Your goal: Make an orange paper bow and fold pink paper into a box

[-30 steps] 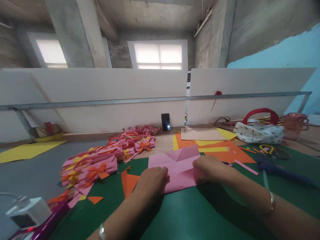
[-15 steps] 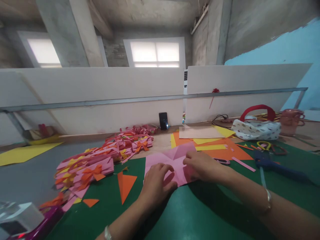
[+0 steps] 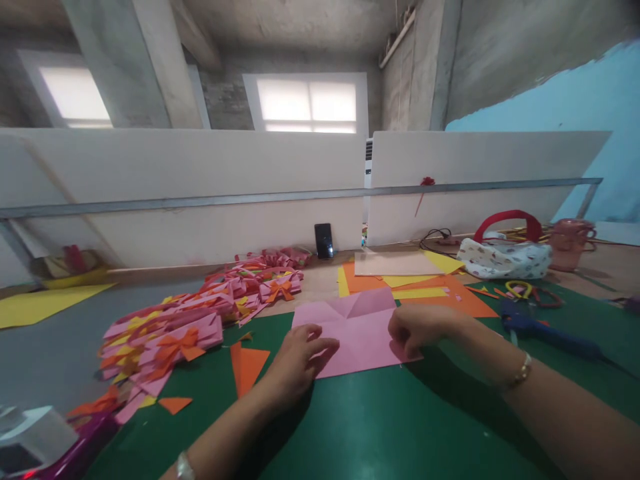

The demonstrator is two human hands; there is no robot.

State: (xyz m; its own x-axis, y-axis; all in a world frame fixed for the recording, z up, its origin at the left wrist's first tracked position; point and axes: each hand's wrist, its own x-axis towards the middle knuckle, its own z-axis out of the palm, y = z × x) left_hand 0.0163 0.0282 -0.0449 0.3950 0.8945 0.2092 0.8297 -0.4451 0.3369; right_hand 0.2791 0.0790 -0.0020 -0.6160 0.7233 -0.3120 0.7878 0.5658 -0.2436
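A pink paper sheet (image 3: 353,343) with crease lines lies on the green mat (image 3: 345,427), its back edge slightly raised along a fold. At the sheet's left edge, my left hand (image 3: 303,353) has its fingers bent over the paper and the thumb low at the near corner. My right hand (image 3: 425,327) grips the right edge with curled fingers; the fingertips are partly hidden. Left of my left hand lie a folded orange paper piece (image 3: 249,367) and a small orange scrap (image 3: 175,405).
A heap of pink paper pieces with orange bows (image 3: 187,333) spreads at the left. Orange and yellow sheets (image 3: 465,300) lie behind. A blue glue gun (image 3: 550,333), scissors (image 3: 545,298), a fabric basket (image 3: 505,258) and a pink jug (image 3: 571,243) are at the right. A phone (image 3: 323,241) leans upright behind.
The pink sheet has been opened out flatter and wider. My right hand has moved right to its edge, while my left hand stays at the left side. The view has shifted slightly.
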